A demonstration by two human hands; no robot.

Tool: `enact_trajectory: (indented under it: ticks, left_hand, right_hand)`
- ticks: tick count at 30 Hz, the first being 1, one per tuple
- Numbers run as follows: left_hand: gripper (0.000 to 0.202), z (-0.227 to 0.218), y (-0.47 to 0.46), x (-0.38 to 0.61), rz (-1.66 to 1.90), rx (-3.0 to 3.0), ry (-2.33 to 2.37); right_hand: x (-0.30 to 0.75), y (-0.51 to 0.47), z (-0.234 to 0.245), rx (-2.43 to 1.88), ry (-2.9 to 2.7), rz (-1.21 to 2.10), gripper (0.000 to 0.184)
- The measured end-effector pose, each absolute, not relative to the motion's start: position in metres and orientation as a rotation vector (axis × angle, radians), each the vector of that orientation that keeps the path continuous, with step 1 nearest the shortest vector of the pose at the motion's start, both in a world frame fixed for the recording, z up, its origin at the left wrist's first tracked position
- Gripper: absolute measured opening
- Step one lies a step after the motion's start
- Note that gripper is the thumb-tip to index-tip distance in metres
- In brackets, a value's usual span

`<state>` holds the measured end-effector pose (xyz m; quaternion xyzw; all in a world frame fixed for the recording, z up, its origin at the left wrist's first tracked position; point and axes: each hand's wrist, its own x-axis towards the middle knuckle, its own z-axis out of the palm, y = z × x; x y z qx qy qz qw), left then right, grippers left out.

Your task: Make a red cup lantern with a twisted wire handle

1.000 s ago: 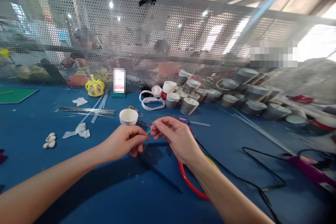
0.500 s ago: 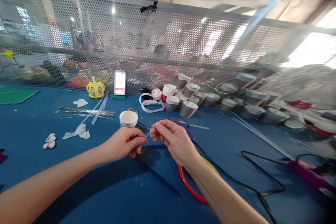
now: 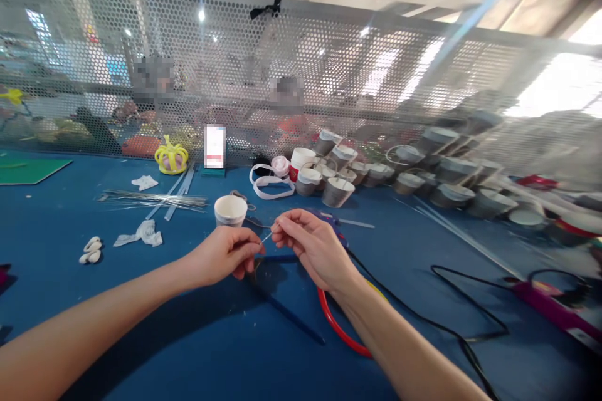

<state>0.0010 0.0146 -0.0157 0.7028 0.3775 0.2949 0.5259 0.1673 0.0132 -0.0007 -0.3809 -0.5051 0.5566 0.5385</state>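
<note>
A short, thin, silvery twisted wire (image 3: 267, 238) stretches between my two hands. My left hand (image 3: 228, 254) pinches its lower end with thumb and fingers closed. At the upper end, my right hand (image 3: 308, 241) is closed in a pinch too. Just behind my left hand stands a white cup (image 3: 230, 208), its lower part hidden. Below the hands lies a tool with two long dark-blue handles (image 3: 294, 316), its head partly covered by my left hand. A blue glue gun (image 3: 336, 225) with a translucent stick in its end shows partly behind my right hand.
Straight wires (image 3: 155, 200) and glue sticks (image 3: 176, 200) lie at left, near white scraps (image 3: 143, 235) and a yellow basket-like piece (image 3: 172, 158). Grey pots (image 3: 338, 191) crowd the back right. A red ring (image 3: 338, 329) and black cable (image 3: 414, 316) lie at right; a mesh panel (image 3: 235, 75) stands behind.
My right hand has shifted very slightly up along the wire, still pinching it. My left hand stays in nearly the same place; the things on the table have not moved.
</note>
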Motion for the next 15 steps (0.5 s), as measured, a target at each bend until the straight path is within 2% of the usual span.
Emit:
enact_trajectory:
  ticks: [15]
  left_hand:
    - [0.017, -0.0150, 0.0163, 0.0003, 0.601, 1.529, 0.815]
  right_hand:
    - [0.1702, 0.0156, 0.0007, -0.907, -1.203, 1.280, 0.014]
